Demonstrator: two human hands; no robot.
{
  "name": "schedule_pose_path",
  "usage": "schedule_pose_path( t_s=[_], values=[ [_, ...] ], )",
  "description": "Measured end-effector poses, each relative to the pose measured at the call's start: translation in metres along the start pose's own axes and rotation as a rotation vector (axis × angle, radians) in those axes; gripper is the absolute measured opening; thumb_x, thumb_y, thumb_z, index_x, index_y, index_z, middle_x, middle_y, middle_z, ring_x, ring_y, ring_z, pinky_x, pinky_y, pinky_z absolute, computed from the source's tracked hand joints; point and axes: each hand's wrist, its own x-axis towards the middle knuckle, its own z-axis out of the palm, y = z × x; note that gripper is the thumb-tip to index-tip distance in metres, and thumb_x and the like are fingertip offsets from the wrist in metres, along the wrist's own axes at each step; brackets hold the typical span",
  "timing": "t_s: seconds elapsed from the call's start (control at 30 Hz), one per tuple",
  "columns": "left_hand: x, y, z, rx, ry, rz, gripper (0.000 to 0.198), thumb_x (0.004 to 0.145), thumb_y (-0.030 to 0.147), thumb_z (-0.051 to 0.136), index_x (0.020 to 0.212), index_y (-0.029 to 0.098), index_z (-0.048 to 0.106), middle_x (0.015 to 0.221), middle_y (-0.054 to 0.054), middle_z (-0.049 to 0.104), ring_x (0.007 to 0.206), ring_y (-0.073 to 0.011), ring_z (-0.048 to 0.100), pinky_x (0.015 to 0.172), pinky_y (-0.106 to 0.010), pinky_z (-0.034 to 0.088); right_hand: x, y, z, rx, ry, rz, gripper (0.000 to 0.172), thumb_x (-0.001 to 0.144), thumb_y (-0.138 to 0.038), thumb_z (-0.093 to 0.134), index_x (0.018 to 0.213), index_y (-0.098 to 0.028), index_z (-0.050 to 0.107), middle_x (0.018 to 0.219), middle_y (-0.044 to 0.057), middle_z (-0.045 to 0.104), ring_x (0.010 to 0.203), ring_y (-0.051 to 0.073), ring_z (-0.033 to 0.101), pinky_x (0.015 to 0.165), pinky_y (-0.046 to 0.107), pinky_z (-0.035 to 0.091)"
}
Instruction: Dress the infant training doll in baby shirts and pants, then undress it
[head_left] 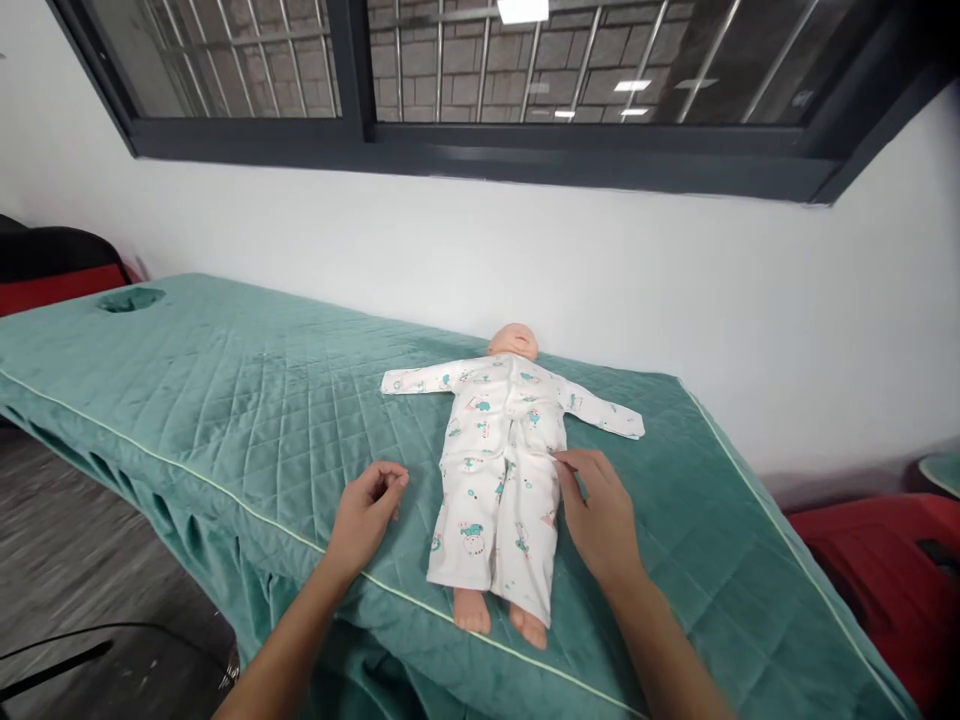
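A doll in white printed pajamas lies between two hands on a green bed.
Nearest, the doll's bare feet (472, 611) poke from the trouser legs by the bed's piped edge. The left hand (373, 503) is beside the pajamas (480, 465), apart from them, fingers curled narrowly; whether it holds anything, I cannot tell. The right hand (598, 505) pinches the pajamas at the hip between thumb and finger. Farther off, the sleeves spread wide, and the head of the doll (513, 341) points toward the white wall (360, 240) below a barred window (480, 155). The quilted bed (225, 370) has a hole at its far left.
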Motion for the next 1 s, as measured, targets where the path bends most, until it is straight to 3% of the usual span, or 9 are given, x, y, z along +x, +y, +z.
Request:
schedule_pose_path(
  t_s=[0.17,0.33,0.43,0.53,0.67,0.8,1.0],
  values=[
    [0.001,0.005,0.002,0.034,0.008,0.012,0.03,0.088,0.046,0.057,0.094,0.018,0.062,0.061,0.006,0.049,0.055,-0.0105,0.049,0.058,-0.024,0.039,-0.016,0.003,-0.012,-0.068,-0.092,-0.11,0.016,0.097,-0.022,0.047,0.098,-0.022,0.063,0.097,0.007,0.064,0.094,0.024,0.059,0.084,0.041,0.048],
    [0.0,0.009,0.002,0.013,0.008,0.001,0.03,0.088,0.047,0.057,0.093,0.018,0.062,0.062,0.006,0.049,0.054,-0.0102,0.049,0.059,-0.024,0.04,-0.024,0.003,-0.019,-0.016,-0.11,-0.096,0.014,0.096,-0.022,0.05,0.101,-0.023,0.063,0.101,0.007,0.063,0.097,0.023,0.059,0.085,0.039,0.049],
    [0.0,0.007,0.002,0.035,0.005,-0.01,0.029,0.087,0.047,0.058,0.093,0.018,0.062,0.063,0.006,0.05,0.055,-0.0107,0.049,0.059,-0.025,0.04,-0.02,0.0,-0.021,0.043,-0.078,-0.032,0.016,0.094,-0.022,0.052,0.107,-0.023,0.06,0.11,0.007,0.06,0.105,0.023,0.057,0.092,0.04,0.048],
    [0.002,0.005,0.004,0.099,-0.006,-0.003,0.03,0.088,0.046,0.056,0.096,0.019,0.063,0.067,0.004,0.053,0.057,-0.0119,0.051,0.061,-0.026,0.041,-0.017,0.001,-0.015,0.084,-0.066,0.101,0.028,0.09,-0.018,0.052,0.117,-0.025,0.055,0.12,0.008,0.056,0.115,0.024,0.052,0.097,0.043,0.047],
    [0.005,0.009,0.009,0.272,-0.031,0.045,0.029,0.088,0.043,0.056,0.107,0.021,0.061,0.08,0.002,0.062,0.067,-0.0141,0.055,0.068,-0.028,0.043,-0.021,0.008,0.0,0.119,-0.088,0.266,0.036,0.084,-0.018,0.055,0.119,-0.024,0.053,0.121,0.008,0.053,0.115,0.024,0.051,0.095,0.044,0.048],
    [0.012,0.021,0.021,0.551,-0.029,0.053,0.03,0.086,0.037,0.059,0.114,0.026,0.058,0.097,0.003,0.067,0.07,-0.0142,0.058,0.069,-0.028,0.04,-0.026,0.012,0.008,0.092,-0.095,0.331,0.027,0.084,-0.024,0.057,0.11,-0.022,0.055,0.11,0.008,0.055,0.101,0.023,0.054,0.087,0.041,0.049],
    [0.031,0.036,0.047,0.813,-0.043,0.157,0.011,0.091,0.031,0.052,0.096,0.025,0.059,0.097,0.001,0.067,0.082,-0.0177,0.062,0.062,-0.027,0.032,-0.026,0.013,0.006,0.077,-0.122,0.442,0.009,0.084,-0.025,0.054,0.093,-0.022,0.054,0.088,0.003,0.059,0.082,0.02,0.057,0.078,0.037,0.047]
  ],
)
